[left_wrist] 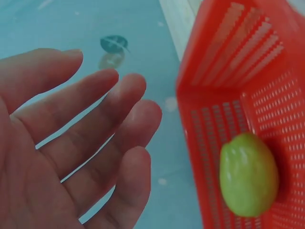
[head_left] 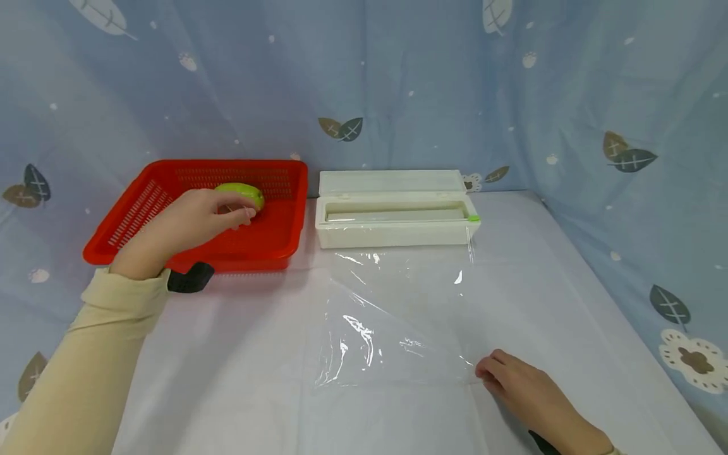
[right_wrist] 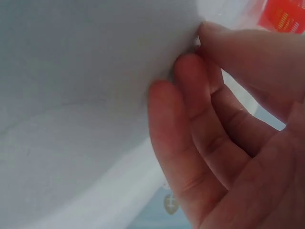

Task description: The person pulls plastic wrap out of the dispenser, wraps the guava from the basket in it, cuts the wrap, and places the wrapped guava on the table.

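Observation:
Over the red basket point(head_left: 267, 243), my left hand point(head_left: 190, 218) hovers with loosely bent fingers and holds nothing. A smooth green fruit point(head_left: 244, 189) lies in the basket just beyond those fingers. In the left wrist view the fruit point(left_wrist: 249, 175) stands apart from the fingertips; its exact kind is unclear. My right hand point(head_left: 523, 388) pinches the near right corner of a clear sheet of plastic wrap point(head_left: 392, 316) between thumb and fingers. From the white wrap dispenser point(head_left: 392, 237), whose lid is up, the sheet runs toward me over the table.
Behind the dispenser and basket hangs a blue leaf-print cloth point(head_left: 409, 82), which also borders the right side. A white cloth point(head_left: 239, 366) covers the table. The green slider point(head_left: 473, 218) sits at the dispenser's right end.

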Motion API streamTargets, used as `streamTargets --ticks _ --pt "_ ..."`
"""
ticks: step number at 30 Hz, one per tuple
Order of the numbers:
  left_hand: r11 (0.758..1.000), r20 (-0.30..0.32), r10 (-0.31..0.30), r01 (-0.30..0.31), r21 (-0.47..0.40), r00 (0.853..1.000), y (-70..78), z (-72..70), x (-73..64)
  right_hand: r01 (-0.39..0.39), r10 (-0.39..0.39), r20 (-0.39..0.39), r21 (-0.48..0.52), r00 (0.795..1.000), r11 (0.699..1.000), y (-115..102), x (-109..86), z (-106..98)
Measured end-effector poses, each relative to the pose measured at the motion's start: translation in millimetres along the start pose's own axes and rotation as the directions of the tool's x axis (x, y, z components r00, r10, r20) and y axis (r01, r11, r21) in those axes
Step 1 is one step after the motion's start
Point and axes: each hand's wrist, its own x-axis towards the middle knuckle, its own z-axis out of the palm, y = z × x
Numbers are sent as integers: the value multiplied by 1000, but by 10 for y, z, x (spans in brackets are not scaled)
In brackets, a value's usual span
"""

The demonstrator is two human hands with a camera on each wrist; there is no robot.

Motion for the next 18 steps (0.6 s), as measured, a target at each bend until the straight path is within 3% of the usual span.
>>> streamTargets --ticks 6,12,18 --pt "998 43 -68 68 -1 997 -149 -152 316 -154 152 87 12 985 988 1 45 3" --pt "992 75 -127 126 22 989 -372 -193 551 -177 175 33 74 984 982 65 53 26" --pt "988 93 -145 140 64 985 -622 -182 730 -223 219 57 90 974 971 91 38 27"
